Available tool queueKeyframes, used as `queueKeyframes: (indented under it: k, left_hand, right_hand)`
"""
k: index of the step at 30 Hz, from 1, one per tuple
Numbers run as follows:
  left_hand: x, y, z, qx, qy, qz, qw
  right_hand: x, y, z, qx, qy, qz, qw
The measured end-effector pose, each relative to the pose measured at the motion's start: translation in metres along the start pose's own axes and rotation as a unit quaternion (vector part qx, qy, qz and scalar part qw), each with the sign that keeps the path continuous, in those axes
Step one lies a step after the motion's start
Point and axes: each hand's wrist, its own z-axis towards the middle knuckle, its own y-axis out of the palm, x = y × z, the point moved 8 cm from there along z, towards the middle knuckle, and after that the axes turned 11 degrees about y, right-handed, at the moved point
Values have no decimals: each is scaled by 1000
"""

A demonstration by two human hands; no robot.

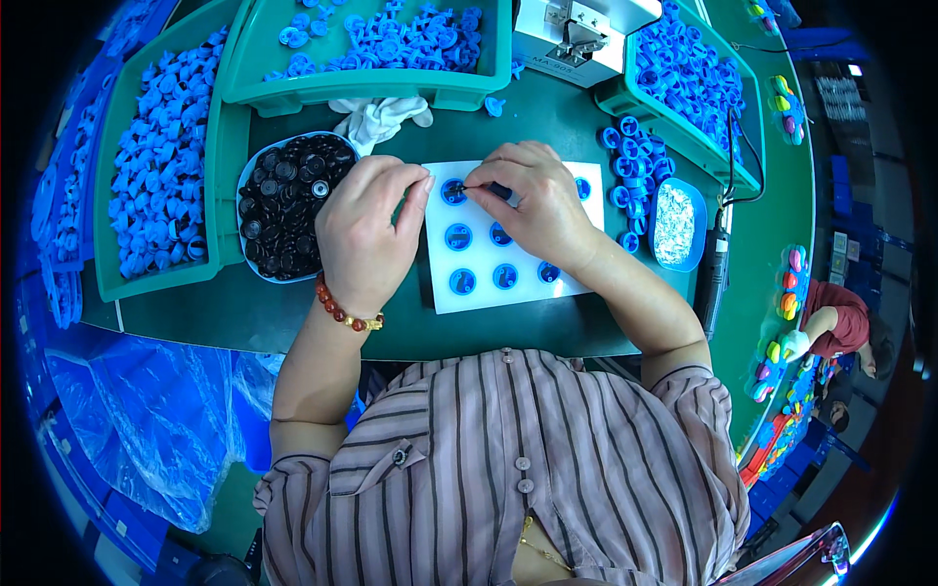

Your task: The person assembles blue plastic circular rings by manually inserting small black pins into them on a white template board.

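A white board (445, 296) lies on the bench in front of me, with several round blue parts (458, 236) in rows; dark pieces show inside them. My right hand (540, 202) is closed round a slim black tool (500, 190), whose tip is at the blue part in the far left corner (453, 191). Just left of that part, my left hand (363, 227) has thumb and forefinger pinched together; anything between them is too small to make out. Beside the left hand stands a pale tray (244, 227) of round black pieces (283, 190).
Green bins (208, 146) of blue parts stand left, at the back (381, 90) and right (684, 137). A white machine (576, 68) sits behind the board. Blue rings (637, 176), a tray of small shiny pieces (676, 225) and a corded black tool (716, 278) lie right. White gloves (383, 121) lie behind.
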Motion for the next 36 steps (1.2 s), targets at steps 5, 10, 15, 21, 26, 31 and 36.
queueKeyframes:
  k: [5,10,15,21,26,31,36]
  left_hand:
    - [-4,-6,2,14,11,-6,1000]
    - [-5,-6,2,17,11,-26,999]
    - [-5,-11,3,19,-15,-42,999]
    - [-18,-43,-5,-2,-72,67,995]
    - [-49,-47,-25,-142,-79,237,958]
    - [-57,-41,-26,-196,-91,237,947]
    - [-54,-42,-22,-198,-90,235,947]
  right_hand:
    - [-1,5,1,-8,-14,-19,1000]
    - [-2,7,1,4,-35,-43,998]
    - [-8,1,0,11,-54,-38,998]
    - [35,-75,-23,96,71,-45,992]
    - [122,-144,-79,150,272,-260,915]
    - [138,-136,-97,129,271,-231,925]
    - [151,-151,-116,163,319,-207,911]
